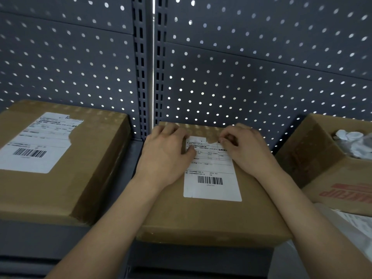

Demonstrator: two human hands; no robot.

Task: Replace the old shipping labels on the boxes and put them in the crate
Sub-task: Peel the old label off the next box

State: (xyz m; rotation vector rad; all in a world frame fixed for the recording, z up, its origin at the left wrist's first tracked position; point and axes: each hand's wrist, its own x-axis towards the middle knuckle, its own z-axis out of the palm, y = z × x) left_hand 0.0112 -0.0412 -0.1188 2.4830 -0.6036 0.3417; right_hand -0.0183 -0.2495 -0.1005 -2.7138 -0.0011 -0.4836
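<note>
Patience is what this step wants: the old label (211, 178) on the middle box (211, 218) is already ragged along its top edge, so the smart move is probably to pull low and slow, folding the paper back over itself toward the barcode rather than yanking upward, or it'll likely shred and leave strips behind. The person's left hand (167, 154) lies spread on the box top at center frame, fingers (171, 130) relaxed and nearly straight, thumb resting on the label's upper left corner, so it's pressing and steadying, not gripping anything. The right hand (245, 150) is the working one: its fingers (225, 140) are curled tight and appear to be pinching the torn top edge of the label, just right of the notch. Keeping that left thumb close to the peel line should stop the cardboard skin from lifting with the paper. The box itself sits on a grey shelf (112, 238) against a pegboard (241, 77). At the left of the frame another box (60, 188) carries a half-torn label (34, 146), and at the right edge there's an open carton (314, 158) with red lettering and something white inside. No crate shows up anywhere in view, and no fresh label is on yet.
</note>
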